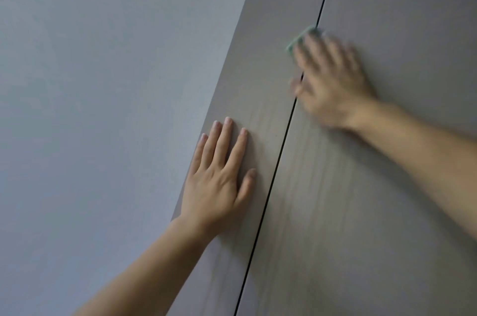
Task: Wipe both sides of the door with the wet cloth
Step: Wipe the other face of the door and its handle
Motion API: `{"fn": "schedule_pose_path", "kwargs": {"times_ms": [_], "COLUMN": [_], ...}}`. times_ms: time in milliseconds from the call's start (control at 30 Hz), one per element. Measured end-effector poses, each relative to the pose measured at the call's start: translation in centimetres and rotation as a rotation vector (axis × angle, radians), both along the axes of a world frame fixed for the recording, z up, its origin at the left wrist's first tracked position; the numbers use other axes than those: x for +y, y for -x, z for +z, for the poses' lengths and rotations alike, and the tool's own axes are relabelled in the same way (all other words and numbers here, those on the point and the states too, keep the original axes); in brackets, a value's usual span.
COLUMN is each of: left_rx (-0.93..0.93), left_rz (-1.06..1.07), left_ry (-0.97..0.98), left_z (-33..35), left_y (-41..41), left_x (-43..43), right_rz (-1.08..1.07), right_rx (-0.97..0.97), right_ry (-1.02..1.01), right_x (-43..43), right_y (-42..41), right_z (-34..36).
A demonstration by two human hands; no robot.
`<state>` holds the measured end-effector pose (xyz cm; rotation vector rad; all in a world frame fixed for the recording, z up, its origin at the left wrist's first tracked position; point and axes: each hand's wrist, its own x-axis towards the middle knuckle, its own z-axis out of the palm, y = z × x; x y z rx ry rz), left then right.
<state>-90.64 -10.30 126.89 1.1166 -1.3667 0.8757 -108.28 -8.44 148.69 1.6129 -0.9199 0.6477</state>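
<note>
A plain grey wall [103, 83] is shown at the left. The left hand [219, 181] is laid flat, fingers straight and slightly spread, on a narrow wood-grain panel [258, 70]. A dark vertical gap [263, 212] follows. The green cloth [299, 40] is pressed at this gap under the extended fingers of the blurred right hand [333, 83], whose palm lies on the door [387, 18].

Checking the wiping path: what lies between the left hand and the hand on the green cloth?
Head view: between the left hand and the right hand on the cloth lies only bare wood-grain surface, crossed by the dark gap.
</note>
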Motion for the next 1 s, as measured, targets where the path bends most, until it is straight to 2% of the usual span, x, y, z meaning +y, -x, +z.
{"fn": "schedule_pose_path", "kwargs": {"times_ms": [67, 133, 167, 300, 333, 367, 467, 533, 700, 733, 833, 900, 933, 1000], "left_rx": [0.001, -0.014, -0.022, 0.045, 0.060, 0.070, 0.063, 0.038, 0.013, 0.008, 0.004, 0.002, 0.002, 0.008], "left_rz": [-0.028, -0.032, -0.015, 0.025, 0.014, -0.003, -0.041, -0.028, 0.032, 0.035, 0.032, 0.019, 0.019, 0.033], "left_ry": [-0.006, -0.002, 0.001, 0.006, 0.014, 0.021, 0.039, 0.027, -0.012, -0.014, -0.010, -0.018, -0.025, -0.039], "left_z": [-0.2, -1.1, -1.8, -4.4, -4.6, -4.6, -4.7, -4.9, -4.9, -4.9, -5.0, -5.0, -5.0, -5.0], "left_y": [-0.1, -0.1, -0.1, -0.1, 0.0, 0.0, -0.3, -0.4, -0.4, -0.4, -0.5, -0.5, -0.5, -0.6], "left_x": [0.2, 0.3, 0.3, 0.1, 0.1, 0.0, 0.1, 0.1, 0.0, 0.0, 0.0, 0.1, 0.1, 0.1], "right_rz": [0.062, 0.035, 0.025, -0.003, -0.006, 0.004, 0.078, 0.035, -0.034, -0.026, 0.042, 0.037, 0.045, 0.043], "right_rx": [0.305, 0.472, 0.470, 0.075, 0.070, 0.144, 0.550, 0.668, 0.309, 0.320, 0.596, 0.711, 0.701, 0.473], "right_ry": [-0.009, -0.054, -0.056, -0.032, -0.026, -0.013, -0.032, -0.055, -0.061, -0.049, -0.028, -0.059, -0.032, 0.022], "right_x": [-0.6, -0.8, -0.6, -0.3, -0.2, -0.3, -1.2, -0.9, -0.4, -0.3, -0.9, -0.9, -1.0, -1.0], "right_y": [-0.3, 0.2, 0.1, -2.2, -3.3, -4.0, -3.4, -2.6, -5.3, -5.7, -3.9, -1.1, 0.0, 2.0], "right_z": [-5.5, -6.5, -5.3, 0.4, -0.3, -2.0, -9.2, -9.0, -2.6, -3.4, -9.2, -10.7, -9.7, -6.2]}}
